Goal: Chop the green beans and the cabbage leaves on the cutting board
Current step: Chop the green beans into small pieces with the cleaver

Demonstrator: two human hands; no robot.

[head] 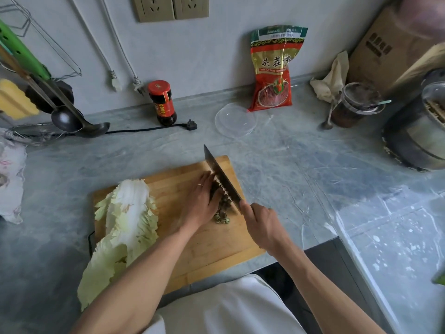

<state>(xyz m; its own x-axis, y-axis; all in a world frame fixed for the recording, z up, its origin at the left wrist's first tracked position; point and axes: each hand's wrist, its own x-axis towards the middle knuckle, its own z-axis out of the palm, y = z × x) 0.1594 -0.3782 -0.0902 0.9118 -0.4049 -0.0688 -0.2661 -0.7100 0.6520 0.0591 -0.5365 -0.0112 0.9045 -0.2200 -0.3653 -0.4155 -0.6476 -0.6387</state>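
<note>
A wooden cutting board (199,247) lies on the grey counter in front of me. Pale cabbage leaves (125,227) lie across its left half and hang over the near edge. My left hand (201,201) presses down on a bundle of green beans (215,190), mostly hidden under the fingers. My right hand (258,224) grips the handle of a cleaver (220,178) whose blade stands right against the left fingers. A small heap of chopped bean pieces (222,216) lies between the two hands.
At the back stand a red-capped sauce jar (162,102), a red noodle bag (274,68) and a clear plastic lid (236,119). A black plug and cord (190,125) lie behind the board. Ladles (72,119) rest far left, a cup (356,104) and pot (419,136) far right.
</note>
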